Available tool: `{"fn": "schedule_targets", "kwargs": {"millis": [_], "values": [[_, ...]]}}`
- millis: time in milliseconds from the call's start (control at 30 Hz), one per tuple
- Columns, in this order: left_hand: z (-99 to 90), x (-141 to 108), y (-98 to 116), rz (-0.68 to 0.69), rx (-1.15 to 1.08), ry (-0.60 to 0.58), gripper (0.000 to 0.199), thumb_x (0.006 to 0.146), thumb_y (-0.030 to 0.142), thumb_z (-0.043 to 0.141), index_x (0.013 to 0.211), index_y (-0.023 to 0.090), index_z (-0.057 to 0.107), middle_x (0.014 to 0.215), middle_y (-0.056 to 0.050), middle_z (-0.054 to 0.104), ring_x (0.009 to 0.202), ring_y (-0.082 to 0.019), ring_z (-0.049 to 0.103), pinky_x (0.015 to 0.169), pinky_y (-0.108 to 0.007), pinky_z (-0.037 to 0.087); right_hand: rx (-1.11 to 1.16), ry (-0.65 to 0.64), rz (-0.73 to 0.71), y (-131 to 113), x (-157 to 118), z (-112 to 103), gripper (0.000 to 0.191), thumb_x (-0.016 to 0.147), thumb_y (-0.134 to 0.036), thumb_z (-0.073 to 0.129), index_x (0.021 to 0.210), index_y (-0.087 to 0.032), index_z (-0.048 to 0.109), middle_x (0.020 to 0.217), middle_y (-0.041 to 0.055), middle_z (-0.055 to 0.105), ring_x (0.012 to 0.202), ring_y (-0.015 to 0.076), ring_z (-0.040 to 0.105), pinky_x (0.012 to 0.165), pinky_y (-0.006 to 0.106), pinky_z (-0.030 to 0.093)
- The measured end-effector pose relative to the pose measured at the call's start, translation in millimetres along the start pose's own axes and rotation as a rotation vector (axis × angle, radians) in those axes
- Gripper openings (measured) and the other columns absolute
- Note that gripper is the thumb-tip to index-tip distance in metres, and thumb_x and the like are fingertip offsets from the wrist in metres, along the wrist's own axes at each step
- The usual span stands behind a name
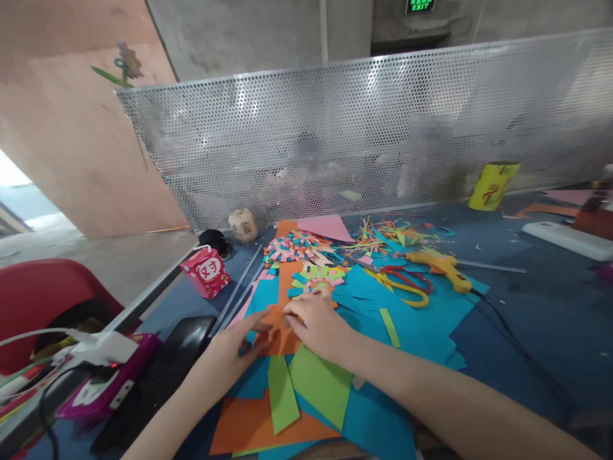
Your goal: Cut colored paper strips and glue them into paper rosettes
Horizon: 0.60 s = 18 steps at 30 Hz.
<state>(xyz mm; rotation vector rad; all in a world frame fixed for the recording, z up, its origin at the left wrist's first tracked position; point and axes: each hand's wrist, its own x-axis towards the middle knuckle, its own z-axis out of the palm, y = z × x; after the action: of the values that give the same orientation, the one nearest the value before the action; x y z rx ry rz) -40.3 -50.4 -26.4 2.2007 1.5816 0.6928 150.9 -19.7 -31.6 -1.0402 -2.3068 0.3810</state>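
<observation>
An orange paper sheet (282,338) lies on the pile in front of me. My left hand (242,342) rests at its left edge, the thumb and forefinger apart. The curled fingers of my right hand (318,322) are closed on the middle of this sheet; their tips are partly hidden. Just beyond the right hand is a fringed paper flower (318,278) in green, pink and orange. Green paper pieces (320,383) lie under and in front of the right wrist. Blue paper sheets (412,332) spread out around the hands.
Scissors (407,287) and a yellow glue gun (438,263) lie to the right, its cord trailing forward. Finished paper flowers (299,246) and paper scraps (397,236) are behind. Clear glue sticks (239,291), a red box (207,273) and a black phone (167,358) are left.
</observation>
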Motion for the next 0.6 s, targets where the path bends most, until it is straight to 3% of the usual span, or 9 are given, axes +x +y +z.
{"fn": "schedule_targets", "kwargs": {"millis": [133, 400, 500, 600], "values": [[8.4, -3.5, -3.7, 0.202, 0.241, 0.001, 0.045, 0.083, 0.019, 0.038, 0.127, 0.026, 0.042, 0.093, -0.002, 0.069, 0.088, -0.016, 0.064, 0.076, -0.025, 0.050, -0.111, -0.068, 0.005, -0.4, -2.9, 1.9, 0.015, 0.087, -0.016, 0.042, 0.086, -0.015, 0.057, 0.082, 0.0069, 0.064, 0.089, 0.0196, 0.054, 0.086, 0.042, 0.024], [8.2, -4.5, -2.1, 0.588, 0.627, 0.142, 0.064, 0.087, 0.008, 0.027, 0.140, 0.018, -0.006, 0.085, -0.008, 0.070, 0.074, -0.017, 0.066, 0.063, -0.021, 0.051, -0.136, -0.103, 0.036, -0.9, -5.1, 2.4, 0.016, 0.086, -0.014, 0.037, 0.089, -0.014, 0.053, 0.086, 0.0097, 0.063, 0.088, 0.0209, 0.056, 0.087, 0.046, 0.025], [5.6, -0.8, 2.7, 0.770, 0.751, 0.165, 0.064, 0.086, 0.004, 0.022, 0.139, 0.016, -0.011, 0.076, -0.008, 0.069, 0.071, -0.018, 0.066, 0.058, -0.023, 0.052, -0.143, -0.116, 0.035, 0.3, -4.7, 4.0, 0.016, 0.085, -0.012, 0.039, 0.092, -0.014, 0.053, 0.088, 0.0105, 0.063, 0.092, 0.0221, 0.055, 0.088, 0.047, 0.024], [3.5, 0.5, 2.8, 0.777, 0.716, 0.161, 0.065, 0.085, 0.005, 0.025, 0.140, 0.016, -0.010, 0.075, -0.008, 0.068, 0.067, -0.018, 0.065, 0.055, -0.023, 0.051, -0.146, -0.108, 0.010, 1.1, -5.3, 5.6, 0.017, 0.084, -0.012, 0.039, 0.093, -0.013, 0.053, 0.088, 0.0104, 0.063, 0.093, 0.0225, 0.055, 0.089, 0.049, 0.024]]}}
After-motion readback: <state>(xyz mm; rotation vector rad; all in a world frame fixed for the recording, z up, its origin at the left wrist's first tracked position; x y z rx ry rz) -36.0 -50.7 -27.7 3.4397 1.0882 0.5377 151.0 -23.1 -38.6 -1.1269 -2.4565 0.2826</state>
